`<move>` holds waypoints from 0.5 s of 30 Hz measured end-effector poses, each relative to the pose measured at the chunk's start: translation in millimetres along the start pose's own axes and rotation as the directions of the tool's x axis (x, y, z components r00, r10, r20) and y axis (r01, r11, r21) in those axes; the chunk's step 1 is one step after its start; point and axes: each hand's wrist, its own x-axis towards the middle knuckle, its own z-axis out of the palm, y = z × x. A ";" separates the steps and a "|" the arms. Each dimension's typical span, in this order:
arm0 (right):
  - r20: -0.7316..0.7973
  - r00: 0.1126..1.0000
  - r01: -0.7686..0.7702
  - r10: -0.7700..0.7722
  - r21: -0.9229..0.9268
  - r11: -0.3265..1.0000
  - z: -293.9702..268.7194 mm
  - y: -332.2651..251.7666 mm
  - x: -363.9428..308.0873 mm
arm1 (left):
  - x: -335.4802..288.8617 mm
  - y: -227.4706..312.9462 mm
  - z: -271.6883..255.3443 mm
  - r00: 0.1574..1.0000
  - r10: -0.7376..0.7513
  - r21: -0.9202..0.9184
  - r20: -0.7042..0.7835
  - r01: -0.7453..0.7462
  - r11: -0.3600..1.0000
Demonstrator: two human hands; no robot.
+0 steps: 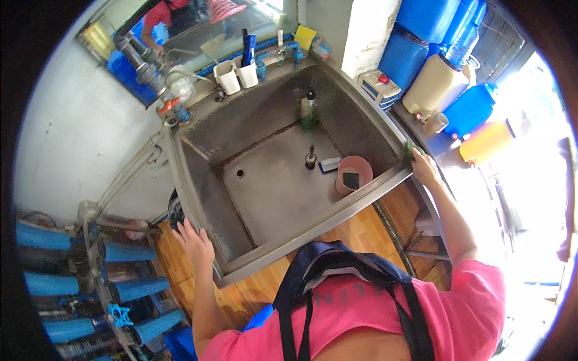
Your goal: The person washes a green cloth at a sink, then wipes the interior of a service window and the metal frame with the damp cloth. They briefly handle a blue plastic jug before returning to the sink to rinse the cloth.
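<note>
A large stainless steel sink [288,180] spreads out in front of me. On its right rim, my right hand [425,167] is closed on a green scouring pad [410,148]. My left hand [196,242] lies with fingers spread at the left rim, near the front corner, holding nothing. Inside the basin stands a pink bucket [344,182] with a dark square piece in it. Beside the bucket lies a white and blue brush [329,165], next to a small upright metal fitting [310,159]. A bottle with a dark top [307,101] stands in the far right corner, with green material [309,123] at its base.
White holders [226,78] with brushes stand on the back ledge. A red-handled valve [170,107] rises at the back left corner. Blue cylinders [129,251] line the left. To the right are blue drums [404,57], a beige jug [435,84] and a metal mug [435,124].
</note>
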 end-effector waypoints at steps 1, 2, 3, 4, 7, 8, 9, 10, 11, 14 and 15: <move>-0.008 0.998 -0.062 0.062 0.023 0.998 -2.3 -10.4 -10.9 | -0.4 2.9 -1.8 1.000 0.020 0.071 -0.015 -0.019 0.997; 0.053 0.995 -0.078 0.082 -0.078 0.994 2.2 -32.4 -21.6 | -0.8 6.8 -4.6 1.000 0.021 0.131 -0.018 -0.018 0.991; 0.152 0.973 -0.139 0.173 -0.212 0.967 3.8 -56.7 -32.1 | -1.3 11.8 -8.1 1.000 0.023 0.189 -0.021 -0.019 0.982; 0.164 0.976 -0.129 0.141 -0.082 0.988 1.9 -80.5 -50.8 | -0.9 16.5 -13.3 0.994 0.096 0.253 -0.045 -0.081 0.964; 0.315 0.949 -0.003 -0.016 0.060 0.998 -5.6 -160.2 -98.3 | 6.0 37.4 -25.8 0.965 0.260 0.246 -0.044 -0.242 0.939; 0.378 0.907 0.129 -0.184 0.165 0.978 -13.5 -179.7 -99.6 | 13.5 48.2 -26.0 0.969 0.247 0.198 -0.021 -0.238 0.951; 0.386 0.835 0.292 -0.393 0.294 0.910 -22.0 -196.5 -99.2 | 25.5 57.9 -25.9 0.948 0.316 0.047 -0.033 -0.314 0.948; 0.476 0.748 0.276 -0.463 0.410 0.869 -30.5 -210.8 -88.8 | 40.4 67.6 -24.5 0.923 0.379 -0.108 -0.060 -0.384 0.917; 0.533 0.645 0.256 -0.548 0.525 0.812 -39.5 -222.3 -73.5 | 57.4 78.9 -20.5 0.898 0.433 -0.144 -0.075 -0.440 0.887; 0.537 0.622 0.036 -0.570 0.707 0.706 -63.4 -245.8 -26.4 | 123.2 118.1 -1.7 0.859 0.499 -0.284 -0.111 -0.509 0.813; 0.523 0.660 0.062 -0.539 0.677 0.733 -68.8 -251.9 -10.0 | 150.4 131.4 4.7 0.859 0.504 -0.297 -0.093 -0.507 0.809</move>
